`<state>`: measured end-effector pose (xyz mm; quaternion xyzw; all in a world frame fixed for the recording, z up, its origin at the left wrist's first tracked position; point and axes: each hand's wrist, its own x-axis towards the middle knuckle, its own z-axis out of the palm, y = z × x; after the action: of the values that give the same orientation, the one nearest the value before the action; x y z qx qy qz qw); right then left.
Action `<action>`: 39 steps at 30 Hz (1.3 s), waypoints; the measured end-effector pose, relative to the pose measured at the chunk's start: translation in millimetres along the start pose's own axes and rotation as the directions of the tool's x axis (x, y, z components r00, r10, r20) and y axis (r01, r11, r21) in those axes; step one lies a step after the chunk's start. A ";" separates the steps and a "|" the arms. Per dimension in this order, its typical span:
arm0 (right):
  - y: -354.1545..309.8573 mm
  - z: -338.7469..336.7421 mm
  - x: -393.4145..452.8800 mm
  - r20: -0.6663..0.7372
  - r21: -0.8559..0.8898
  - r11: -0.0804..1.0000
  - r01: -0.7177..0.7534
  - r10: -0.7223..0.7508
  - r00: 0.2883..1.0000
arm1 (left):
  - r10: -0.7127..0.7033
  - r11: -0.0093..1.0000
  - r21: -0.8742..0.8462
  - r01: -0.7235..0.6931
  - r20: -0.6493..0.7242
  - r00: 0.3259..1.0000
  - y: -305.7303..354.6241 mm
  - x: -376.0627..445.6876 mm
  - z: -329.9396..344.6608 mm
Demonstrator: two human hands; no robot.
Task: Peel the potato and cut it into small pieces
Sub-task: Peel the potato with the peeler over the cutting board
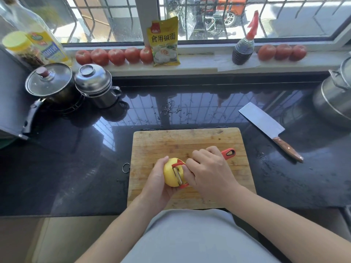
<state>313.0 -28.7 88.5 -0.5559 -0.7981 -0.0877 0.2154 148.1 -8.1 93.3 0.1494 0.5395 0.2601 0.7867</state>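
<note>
Grip state: both hands clamped. Dark worktop carries wooden cutting board; cleaver lies right of it. Above board, left hand cups yellow potato; right hand holds red peeler, blade against potato.
</note>
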 end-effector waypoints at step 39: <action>12.3 -16.3 8.2 0.089 0.016 0.981 0.192 -0.193 0.977 | -0.016 0.995 0.103 0.008 0.078 0.997 -7.3 -7.1 4.1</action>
<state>326.0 -23.4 105.4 -0.4785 -0.8574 -0.0800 0.1718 151.7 -17.9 96.6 0.1968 0.5217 0.2213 0.8001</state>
